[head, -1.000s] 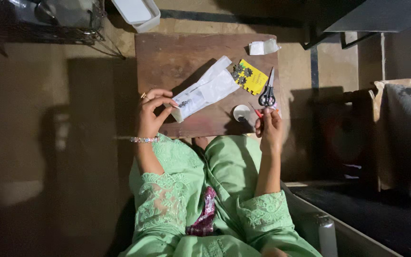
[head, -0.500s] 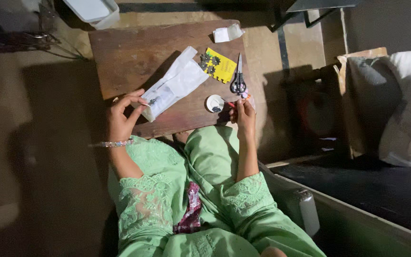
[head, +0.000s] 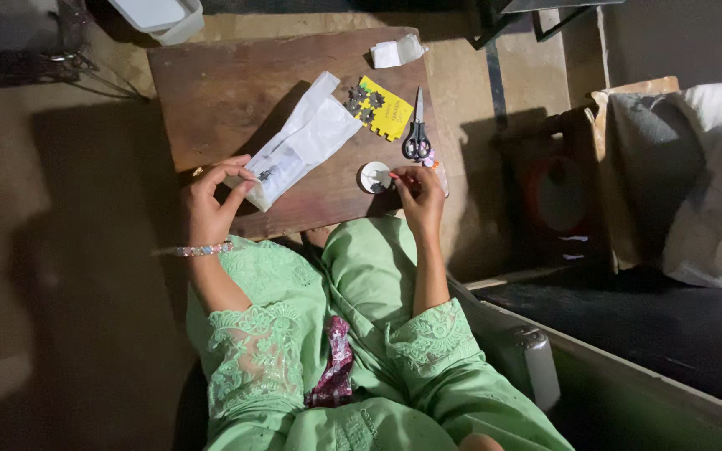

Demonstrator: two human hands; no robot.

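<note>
My left hand [head: 211, 200] pinches the near end of a long white paper packet [head: 302, 142] that lies slantwise on a low brown wooden board [head: 211, 92]; a small dark ornament shows at my fingertips. My right hand [head: 418, 194] holds a thin red-tipped stick, its tip at a small round white dish [head: 374, 177] near the board's front edge. Black-handled scissors [head: 416, 134] lie just beyond that hand, beside a yellow card [head: 386, 110] with several small dark flower-shaped pieces.
A folded white scrap [head: 396, 52] lies at the board's far right corner. A white tray [head: 160, 17] sits beyond the board at upper left. Cloth-covered bundles [head: 695, 175] stand at the right. My green-clad knees [head: 361, 276] reach under the board's front edge.
The view has shifted, so the board sits further left in frame. My right hand has moved left from beside the scissors to the white dish. My left hand keeps its hold.
</note>
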